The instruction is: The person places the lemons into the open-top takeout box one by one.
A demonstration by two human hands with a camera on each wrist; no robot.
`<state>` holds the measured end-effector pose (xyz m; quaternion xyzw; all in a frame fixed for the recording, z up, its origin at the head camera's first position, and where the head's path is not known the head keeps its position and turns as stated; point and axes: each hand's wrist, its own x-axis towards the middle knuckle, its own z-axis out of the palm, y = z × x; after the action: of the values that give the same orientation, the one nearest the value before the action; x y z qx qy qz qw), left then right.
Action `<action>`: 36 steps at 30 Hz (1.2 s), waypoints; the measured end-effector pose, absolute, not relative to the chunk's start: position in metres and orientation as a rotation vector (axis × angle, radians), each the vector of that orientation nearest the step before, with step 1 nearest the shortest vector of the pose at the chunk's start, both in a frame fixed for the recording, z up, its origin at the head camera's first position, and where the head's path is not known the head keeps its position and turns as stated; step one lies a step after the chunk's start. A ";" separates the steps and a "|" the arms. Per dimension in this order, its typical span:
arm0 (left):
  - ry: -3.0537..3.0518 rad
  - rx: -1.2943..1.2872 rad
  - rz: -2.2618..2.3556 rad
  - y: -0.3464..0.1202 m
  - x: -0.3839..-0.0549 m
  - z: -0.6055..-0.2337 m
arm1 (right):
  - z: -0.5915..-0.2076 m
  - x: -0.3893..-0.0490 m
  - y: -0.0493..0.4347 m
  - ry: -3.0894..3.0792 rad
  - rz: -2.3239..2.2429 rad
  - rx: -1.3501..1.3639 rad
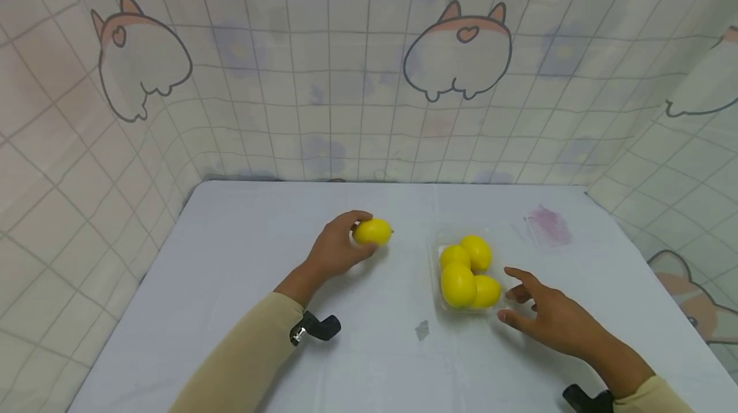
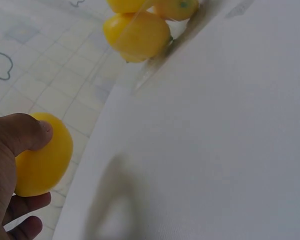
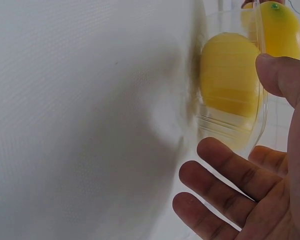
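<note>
In the head view my left hand (image 1: 340, 243) grips a yellow lemon (image 1: 373, 232) between thumb and fingers, left of the clear plastic container (image 1: 435, 285). The left wrist view shows the held lemon (image 2: 47, 155) raised off the table, the thumb across it. Several lemons (image 1: 458, 285) sit piled in the container. My right hand (image 1: 553, 317) is just right of the container, fingers spread and holding nothing. From the right wrist, a lemon (image 3: 230, 75) shows through the container's clear wall, with the thumb close to the rim; whether it touches cannot be told.
The white table (image 1: 369, 362) has a pinkish stain (image 1: 548, 226) at the right and a small grey patch (image 1: 422, 330) in front of the container. A checked curtain with cartoon animals (image 1: 369, 80) stands behind the table and along both sides.
</note>
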<state>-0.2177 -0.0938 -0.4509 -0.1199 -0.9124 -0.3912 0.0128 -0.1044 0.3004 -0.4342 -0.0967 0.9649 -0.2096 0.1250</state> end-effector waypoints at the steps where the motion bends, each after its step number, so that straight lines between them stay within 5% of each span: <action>1: -2.848 -0.378 -1.222 -0.091 -0.217 -0.451 | -0.434 -0.104 0.300 2.810 -0.608 -0.278; 36: -2.850 -0.630 -1.162 -0.028 -0.220 -0.437 | -0.434 -0.104 0.302 2.811 -0.610 -0.289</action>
<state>-0.2196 -0.0281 -0.4366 -0.2006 -0.9072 -0.3699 -0.0001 -0.1040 0.3025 -0.4338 -0.0992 0.9647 -0.2094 0.1248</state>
